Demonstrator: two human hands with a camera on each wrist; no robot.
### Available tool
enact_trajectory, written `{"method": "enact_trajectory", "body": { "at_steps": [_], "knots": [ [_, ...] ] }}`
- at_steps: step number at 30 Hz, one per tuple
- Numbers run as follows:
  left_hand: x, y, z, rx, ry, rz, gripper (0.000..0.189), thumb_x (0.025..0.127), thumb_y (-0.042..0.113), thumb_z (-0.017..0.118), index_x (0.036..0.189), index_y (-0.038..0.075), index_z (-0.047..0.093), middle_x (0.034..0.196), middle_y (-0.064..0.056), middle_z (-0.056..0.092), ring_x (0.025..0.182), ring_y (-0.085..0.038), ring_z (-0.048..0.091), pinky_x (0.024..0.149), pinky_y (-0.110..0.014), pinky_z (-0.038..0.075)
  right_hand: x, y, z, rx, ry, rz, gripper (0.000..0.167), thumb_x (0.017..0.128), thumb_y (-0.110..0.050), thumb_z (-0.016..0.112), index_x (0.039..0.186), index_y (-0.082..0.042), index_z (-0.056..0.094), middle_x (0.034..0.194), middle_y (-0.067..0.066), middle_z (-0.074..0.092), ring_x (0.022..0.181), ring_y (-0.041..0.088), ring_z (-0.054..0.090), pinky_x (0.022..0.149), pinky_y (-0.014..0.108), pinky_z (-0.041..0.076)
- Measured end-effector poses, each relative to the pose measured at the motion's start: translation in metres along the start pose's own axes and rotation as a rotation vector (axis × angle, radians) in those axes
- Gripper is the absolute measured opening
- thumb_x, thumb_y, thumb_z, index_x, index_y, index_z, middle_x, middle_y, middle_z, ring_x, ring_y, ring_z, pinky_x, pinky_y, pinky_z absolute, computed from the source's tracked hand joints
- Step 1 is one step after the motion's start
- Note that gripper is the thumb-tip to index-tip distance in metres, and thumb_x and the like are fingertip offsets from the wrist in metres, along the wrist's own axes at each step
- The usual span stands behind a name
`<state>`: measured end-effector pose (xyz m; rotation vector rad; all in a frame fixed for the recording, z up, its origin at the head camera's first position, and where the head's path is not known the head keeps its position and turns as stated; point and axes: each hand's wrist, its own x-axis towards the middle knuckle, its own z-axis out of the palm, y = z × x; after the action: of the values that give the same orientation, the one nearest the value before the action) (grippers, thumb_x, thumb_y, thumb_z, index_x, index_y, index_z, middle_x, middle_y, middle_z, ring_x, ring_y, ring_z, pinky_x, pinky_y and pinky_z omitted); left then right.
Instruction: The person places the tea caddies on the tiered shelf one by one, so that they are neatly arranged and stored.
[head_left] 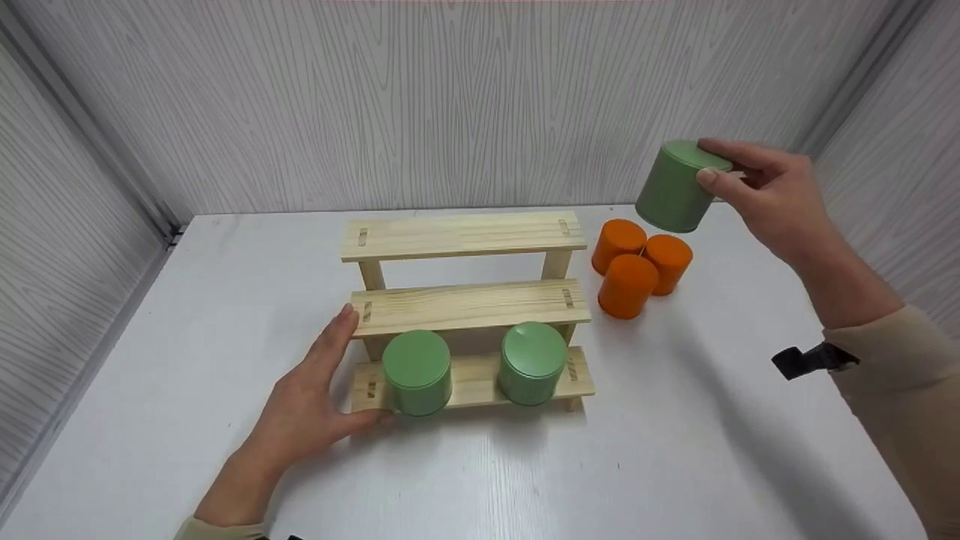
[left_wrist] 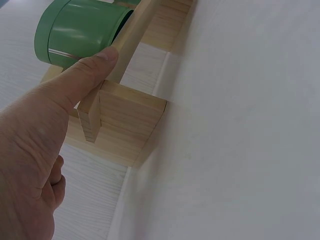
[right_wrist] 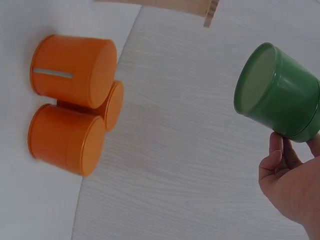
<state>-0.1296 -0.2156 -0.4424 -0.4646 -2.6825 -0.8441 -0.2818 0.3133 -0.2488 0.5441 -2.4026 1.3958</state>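
Note:
A three-tier wooden rack stands on the table. My left hand holds its left end, thumb at the front edge of the lowest board and fingers by the middle board. In the left wrist view that thumb lies along the board's edge below a green canister. Two green canisters, a left one and a right one, stand upright on the lowest board. At the upper right, my right hand grips a third green canister near its top, raised and tilted.
Three orange canisters stand clustered on the white table, right of the rack; they also show in the right wrist view, where one orange canister bears a pale strip. Wood-patterned white panels enclose the back and sides.

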Motion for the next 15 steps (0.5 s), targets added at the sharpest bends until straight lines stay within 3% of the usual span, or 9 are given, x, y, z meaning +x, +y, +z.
{"method": "enact_trajectory", "body": {
  "at_steps": [5,15],
  "knots": [
    [0.000,0.000,0.000,-0.002,0.002,-0.001,0.135,0.070,0.042,0.101,0.173,0.024,0.015,0.177,0.007,0.017,0.160,-0.022,0.025,0.123,-0.048,0.035,-0.005,-0.023,0.021,0.018,-0.053,-0.118,0.041,0.099,-0.009,0.073,0.140,-0.009,0.071,0.132,0.005,0.069,0.107,0.021,0.064,0.090,0.017,0.055],
    [0.000,0.002,-0.001,-0.001,-0.006,-0.007,0.137,0.069,0.042,0.102,0.173,0.026,0.013,0.177,0.007,0.016,0.160,-0.023,0.024,0.125,-0.049,0.033,-0.012,-0.058,0.057,0.038,-0.137,-0.221,0.044,0.095,-0.002,0.076,0.137,-0.015,0.074,0.130,0.004,0.070,0.100,0.026,0.061,0.081,0.024,0.052]
  ]
}}
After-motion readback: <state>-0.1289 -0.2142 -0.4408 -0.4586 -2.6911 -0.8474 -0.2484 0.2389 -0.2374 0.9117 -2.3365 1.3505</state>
